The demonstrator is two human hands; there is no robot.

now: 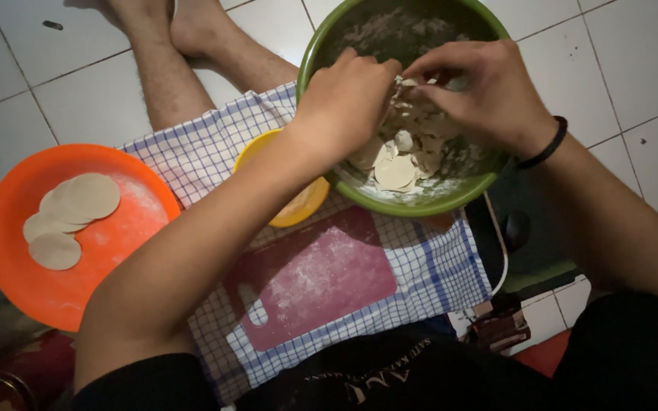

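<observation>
Both my hands reach into a green bowl (pixel 315 47) that holds floury dough pieces (pixel 401 156). My left hand (pixel 348 95) and my right hand (pixel 475 87) meet over the dough and pinch a pale piece of it between their fingertips. A black band circles my right wrist. Under my left forearm sits a yellow bowl (pixel 298 209), partly hidden. A flour-dusted dark red cutting board (pixel 321 278) lies on a blue-and-white checked cloth (pixel 192 148) in front of me.
An orange plate (pixel 108 243) at the left carries flat round dough discs (pixel 70 217). Another person's bare legs (pixel 165 68) rest on the white tiled floor beyond the cloth. Dark objects lie at the right of the cloth.
</observation>
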